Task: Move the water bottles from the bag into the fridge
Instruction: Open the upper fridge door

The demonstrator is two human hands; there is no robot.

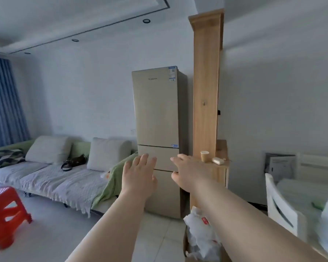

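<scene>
Straight ahead, the tall beige fridge [157, 129] stands with all its doors closed, between a sofa [45, 176] and a wooden cabinet [206, 91]. Both arms reach toward it: the left hand [140, 173] and right hand [186, 171] are empty, fingers spread apart. A white plastic bag [201, 235] sits on the floor under the right forearm; whether it holds bottles cannot be told

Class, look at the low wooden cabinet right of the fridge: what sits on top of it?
On the wooden cabinet stand a paper cup and a small white case. The cup's contents cannot be seen.
</scene>
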